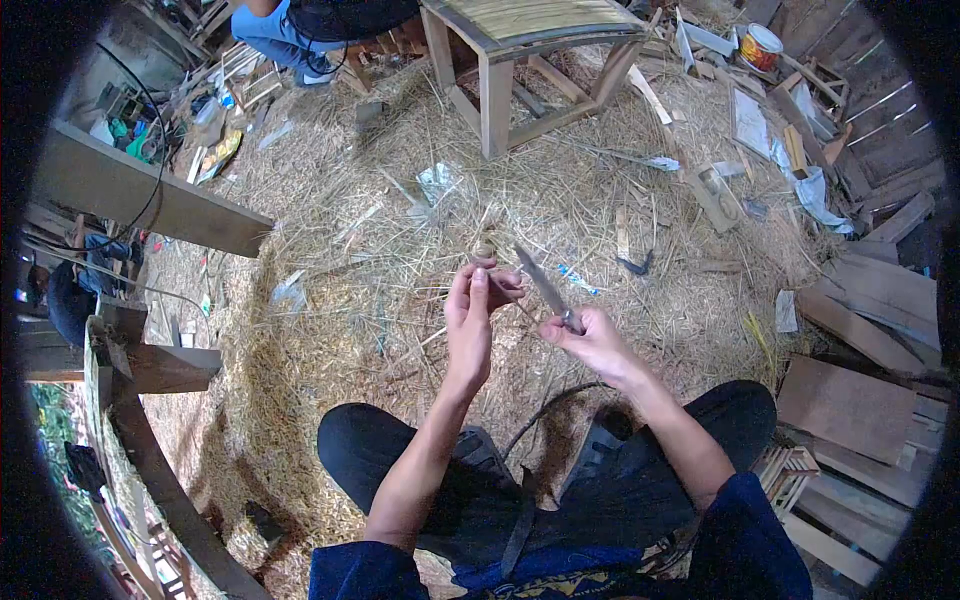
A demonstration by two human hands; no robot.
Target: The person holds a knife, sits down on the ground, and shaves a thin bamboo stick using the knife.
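Note:
Near the middle of the head view, my left hand (472,310) is closed around a small, thin brownish piece, whose rounded end (483,252) shows above the fingers. What exactly it is, I cannot make out. My right hand (590,343) grips the handle of a knife (543,283), to the right of my left hand. The blade points up and to the left, its tip close to the left fingers. A gap separates the two hands, and both are above the straw-covered floor (400,250), in front of my knees.
A wooden stool (495,100) with a slatted top stands ahead. Beside it at the upper left sits a person (275,35). A thick beam (150,190) juts in from the left. Boards (850,405) lie at the right, and a bucket (760,47) is at the upper right.

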